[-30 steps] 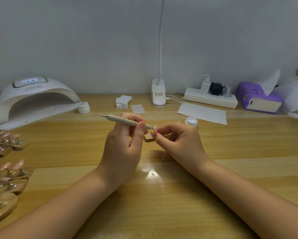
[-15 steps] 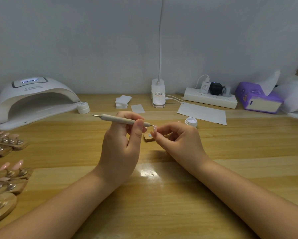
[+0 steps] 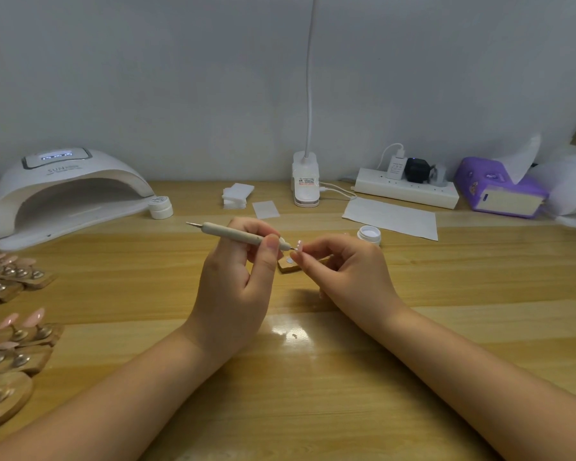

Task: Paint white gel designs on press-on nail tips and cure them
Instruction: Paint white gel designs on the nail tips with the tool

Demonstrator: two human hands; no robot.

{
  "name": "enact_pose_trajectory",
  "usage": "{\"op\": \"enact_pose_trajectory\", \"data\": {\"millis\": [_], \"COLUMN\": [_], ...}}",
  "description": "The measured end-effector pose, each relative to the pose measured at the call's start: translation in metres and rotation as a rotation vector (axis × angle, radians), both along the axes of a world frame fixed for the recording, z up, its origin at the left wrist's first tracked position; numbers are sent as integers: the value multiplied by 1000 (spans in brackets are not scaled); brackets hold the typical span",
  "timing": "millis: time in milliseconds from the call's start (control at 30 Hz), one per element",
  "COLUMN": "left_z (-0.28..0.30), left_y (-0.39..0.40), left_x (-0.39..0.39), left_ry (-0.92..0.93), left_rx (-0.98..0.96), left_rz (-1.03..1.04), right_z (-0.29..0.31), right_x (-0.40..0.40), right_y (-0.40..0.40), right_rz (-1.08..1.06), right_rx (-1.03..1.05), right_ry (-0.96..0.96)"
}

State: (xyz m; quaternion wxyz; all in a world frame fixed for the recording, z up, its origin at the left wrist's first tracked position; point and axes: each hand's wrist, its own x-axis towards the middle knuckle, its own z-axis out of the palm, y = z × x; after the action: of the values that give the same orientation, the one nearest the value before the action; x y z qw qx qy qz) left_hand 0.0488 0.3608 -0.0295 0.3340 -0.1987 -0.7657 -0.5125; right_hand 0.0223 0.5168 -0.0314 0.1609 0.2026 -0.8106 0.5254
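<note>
1. The left hand (image 3: 233,294) is gripping a dotting pen (image 3: 236,233) between thumb and curled fingers, with its working tip touching, or as near as I can tell touching, the nail tip (image 3: 299,246) over the middle of the table (image 3: 313,394).
2. The right hand (image 3: 350,274) is pinching that nail tip with its fingertips, holding it up off the wood. It looks like white dots are already sitting on it, though it's too small to be sure what the design is.
3. A little wooden stand (image 3: 288,265) with a white blob on it is lying on the table right under the two hands.
4. The open gel pot (image 3: 369,234) is sitting just beyond the right hand, next to a sheet of paper (image 3: 391,217).
5. The curing lamp (image 3: 63,191) is waiting at the back-left corner, display lit, and nothing is inside that I can make out. A closed white jar (image 3: 161,206) is sitting beside it.
6. Progress-wise: I'd say this tip is mid-paint and not cured yet.
7. Along the left edge, pink nail tips on stands (image 3: 10,334) are lining up. I can't tell whether those are painted or waiting, so it's hard to say how many are left.
</note>
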Motion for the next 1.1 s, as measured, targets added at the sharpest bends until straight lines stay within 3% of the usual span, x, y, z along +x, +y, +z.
{"op": "enact_pose_trajectory", "data": {"millis": [567,800,967,1100], "left_z": [0,4,1,-6], "left_y": [1,-2,-4,-8], "left_x": [-1,-3,-6,-10], "left_ry": [0,68,74,-76], "left_rx": [-24,164,77,-8], "left_rz": [-6,-13,27,32], "right_z": [0,-1,0,-1], "right_x": [-1,0,1,0], "right_y": [-1,0,1,0], "right_rz": [-12,-8,27,19], "right_rx": [18,-31,-73,-68], "right_ry": [9,-18,-9,-14]}}
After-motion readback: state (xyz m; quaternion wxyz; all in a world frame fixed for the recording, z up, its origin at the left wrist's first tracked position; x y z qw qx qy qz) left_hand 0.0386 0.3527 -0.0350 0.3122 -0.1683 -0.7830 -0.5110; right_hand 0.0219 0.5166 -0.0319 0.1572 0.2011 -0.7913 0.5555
